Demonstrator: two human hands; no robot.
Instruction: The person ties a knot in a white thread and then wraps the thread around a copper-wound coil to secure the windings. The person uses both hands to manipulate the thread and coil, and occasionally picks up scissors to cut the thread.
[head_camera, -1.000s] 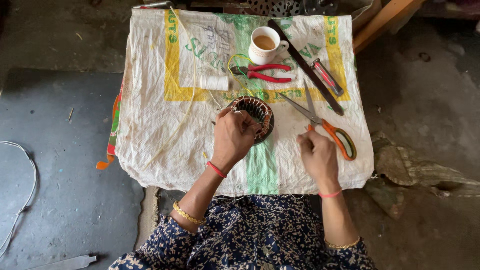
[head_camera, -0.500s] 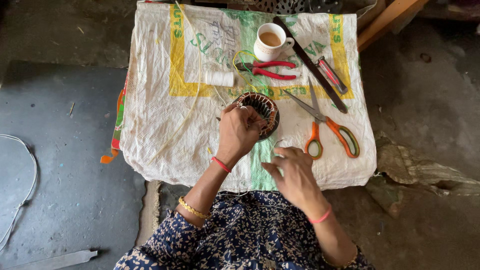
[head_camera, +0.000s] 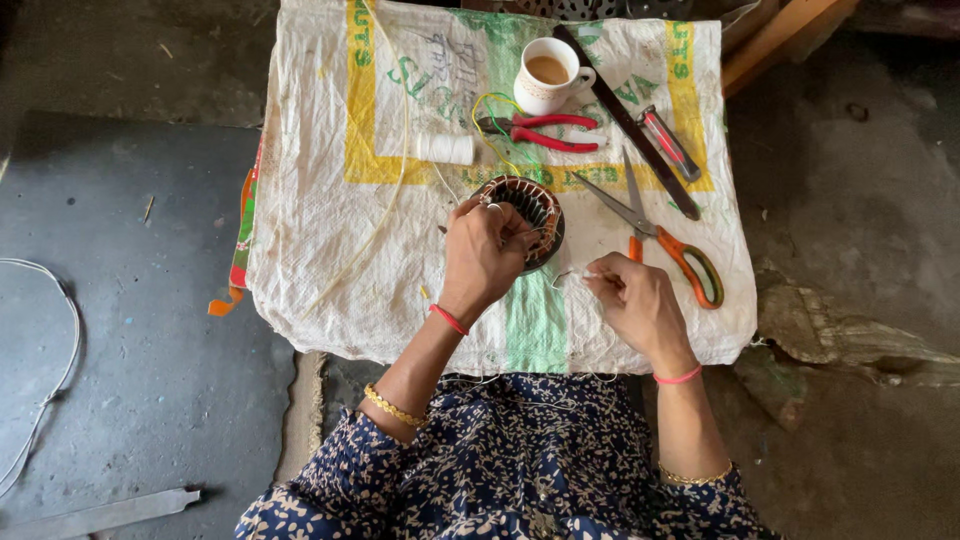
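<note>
The left hand (head_camera: 482, 252) rests on a round motor coil (head_camera: 525, 218), and its fingers curl around the near rim and hold it. The coil sits in the middle of a white sack (head_camera: 330, 250) that covers a small table. It has dark metal inside and copper wire wound around the edge. The right hand (head_camera: 632, 300) is just to the right of the coil, not touching it. Its fingers are pinched close together on a thin thread (head_camera: 568, 274) that runs back toward the coil. Orange scissors (head_camera: 668, 238) lie right beside the right hand, with the blades pointing away from the person. Farther up the sack lie red pliers (head_camera: 535, 131), with a loop of yellow and green wire next to them. A white spool (head_camera: 445, 149) lies to the left of the pliers. A cup (head_camera: 545, 75) with a brown drink stands near the far edge. A long dark bar (head_camera: 625, 118) lies slanted beside the cup, and a small red tool (head_camera: 668, 142) lies next to it. The person wears a dark blue flowered dress and thin bangles on both wrists.
</note>
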